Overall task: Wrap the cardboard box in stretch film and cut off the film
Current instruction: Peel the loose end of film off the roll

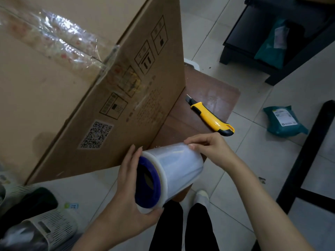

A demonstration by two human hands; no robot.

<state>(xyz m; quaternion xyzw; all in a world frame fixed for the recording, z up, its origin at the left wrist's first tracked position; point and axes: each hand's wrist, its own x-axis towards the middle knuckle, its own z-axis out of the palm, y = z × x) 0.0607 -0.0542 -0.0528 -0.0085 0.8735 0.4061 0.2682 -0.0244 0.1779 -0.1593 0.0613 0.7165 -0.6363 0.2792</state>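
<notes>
The left hand [126, 187] has its grip wrapped around the near end of the stretch film roll [174, 171], fingers and thumb curled round the rim beside the blue core [147, 182]. At the roll's far end the right hand [208, 147] keeps a narrow grip, fingertips pinching at the film's edge. Just past the left grip stands the cardboard box [72, 87], its printed side wall nearly touching the roll, its lower edge overhanging the brown tabletop [208, 95]. Old crumpled film [59, 38] lies along the box's top seam. Beyond the right grip a yellow utility knife [210, 116] lies on the bare strip of tabletop, close to the right edge. Right of that grip, tiled floor [253, 160] is open up to a teal parcel [284, 120]
</notes>
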